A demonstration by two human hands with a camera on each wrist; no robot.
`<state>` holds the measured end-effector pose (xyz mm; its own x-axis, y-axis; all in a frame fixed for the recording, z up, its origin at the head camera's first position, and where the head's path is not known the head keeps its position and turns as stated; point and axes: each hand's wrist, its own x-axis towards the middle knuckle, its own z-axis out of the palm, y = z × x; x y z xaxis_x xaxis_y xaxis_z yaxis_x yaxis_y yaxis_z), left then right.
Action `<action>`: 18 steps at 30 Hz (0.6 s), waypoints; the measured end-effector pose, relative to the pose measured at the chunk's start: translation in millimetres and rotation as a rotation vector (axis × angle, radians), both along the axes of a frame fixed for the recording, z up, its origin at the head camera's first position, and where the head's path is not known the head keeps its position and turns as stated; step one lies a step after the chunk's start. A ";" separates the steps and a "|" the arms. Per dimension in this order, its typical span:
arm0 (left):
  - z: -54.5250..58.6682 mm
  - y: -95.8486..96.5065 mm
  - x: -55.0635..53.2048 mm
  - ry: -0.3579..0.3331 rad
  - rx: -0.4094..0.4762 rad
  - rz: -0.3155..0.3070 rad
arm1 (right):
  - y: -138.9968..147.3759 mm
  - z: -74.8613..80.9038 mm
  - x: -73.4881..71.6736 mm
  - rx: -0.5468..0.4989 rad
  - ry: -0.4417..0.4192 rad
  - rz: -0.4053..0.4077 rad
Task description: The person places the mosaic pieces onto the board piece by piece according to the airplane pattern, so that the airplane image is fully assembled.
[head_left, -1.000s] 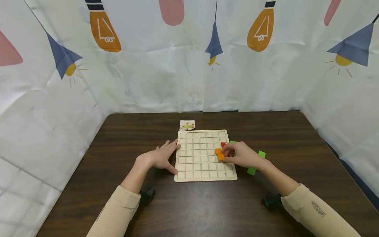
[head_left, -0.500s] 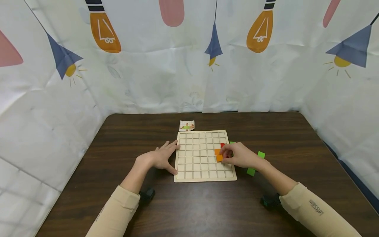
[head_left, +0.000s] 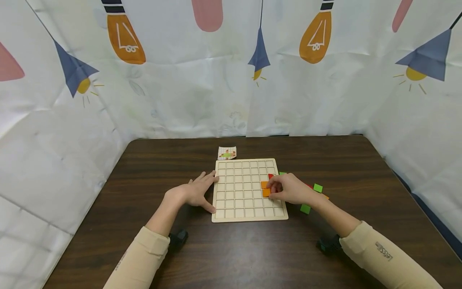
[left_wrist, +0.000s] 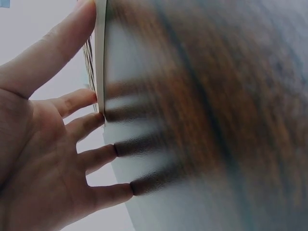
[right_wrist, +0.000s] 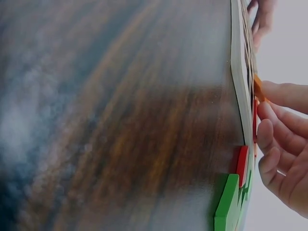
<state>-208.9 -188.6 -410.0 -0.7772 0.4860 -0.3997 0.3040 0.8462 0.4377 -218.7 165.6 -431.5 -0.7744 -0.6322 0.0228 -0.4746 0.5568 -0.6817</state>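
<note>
On gridded board [head_left: 238, 202], orange tile [head_left: 266, 193] is pinched by right hand [head_left: 293, 189]; left hand [head_left: 196, 192] is spread against board edge.

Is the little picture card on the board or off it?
Off: the card lies on the dark table, just beyond the far edge of the board.

Cream sleeves [head_left: 140, 257] on show, fingers [head_left: 207, 181] bare!
Back from those, black devices [head_left: 178, 239] beside both cuffs [head_left: 356, 240]; farther back, dark print [head_left: 383, 251] along the right sleeve [head_left: 398, 263], a fainter mark [head_left: 120, 261] on the left.
</note>
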 end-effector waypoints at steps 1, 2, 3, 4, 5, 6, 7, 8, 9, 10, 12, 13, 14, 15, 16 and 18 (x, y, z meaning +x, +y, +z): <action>0.1 0.0 0.1 0.000 -0.001 0.001 | -0.4 -0.1 -0.1 0.000 0.000 0.002; 0.2 0.0 0.2 -0.001 -0.003 0.001 | -0.8 -0.1 -0.1 0.000 0.001 0.004; 0.2 0.1 0.3 -0.001 -0.003 0.001 | -0.9 -0.2 -0.1 0.001 0.001 0.006; 0.7 0.4 0.5 -0.001 -0.003 0.002 | -1.0 -0.1 -0.2 0.003 0.005 0.010; 1.1 0.7 0.5 -0.001 -0.001 0.000 | -1.1 0.0 -0.2 0.004 0.007 0.014; 1.5 1.0 0.7 -0.003 -0.002 0.001 | -1.1 0.2 -0.1 0.005 0.008 0.018; 1.6 1.3 0.9 -0.005 0.000 0.000 | -1.0 0.3 0.0 0.005 0.010 0.021; 1.5 1.4 0.9 -0.007 -0.002 -0.001 | -0.7 0.3 0.1 0.005 0.012 0.024; 1.5 1.4 1.0 -0.008 -0.001 -0.001 | -0.2 0.4 0.1 0.005 0.014 0.027; 1.4 1.4 1.1 -0.010 -0.002 0.000 | 0.2 0.6 0.2 0.003 0.014 0.031; 1.1 1.2 1.0 -0.008 -0.002 -0.001 | 1.5 1.2 0.2 0.000 0.010 0.029; 0.9 1.1 1.0 -0.006 -0.003 -0.001 | 2.3 1.5 0.2 0.000 0.009 0.025; 0.8 1.0 0.9 -0.007 -0.008 0.000 | 3.3 2.0 0.1 0.001 0.008 0.023; 0.7 1.1 1.1 -0.006 -0.003 0.001 | 4.5 2.2 -0.1 0.001 0.008 0.021; 0.8 1.1 1.2 -0.005 -0.004 0.001 | 5.5 2.6 -0.3 0.003 0.006 0.013; 1.1 1.1 1.0 -0.004 -0.005 0.001 | 7.8 3.3 -1.0 0.008 0.007 -0.002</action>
<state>-207.9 -187.5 -408.9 -0.7761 0.4833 -0.4052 0.3016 0.8486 0.4346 -219.7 173.5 -428.3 -0.7757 -0.6307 0.0227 -0.4779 0.5635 -0.6738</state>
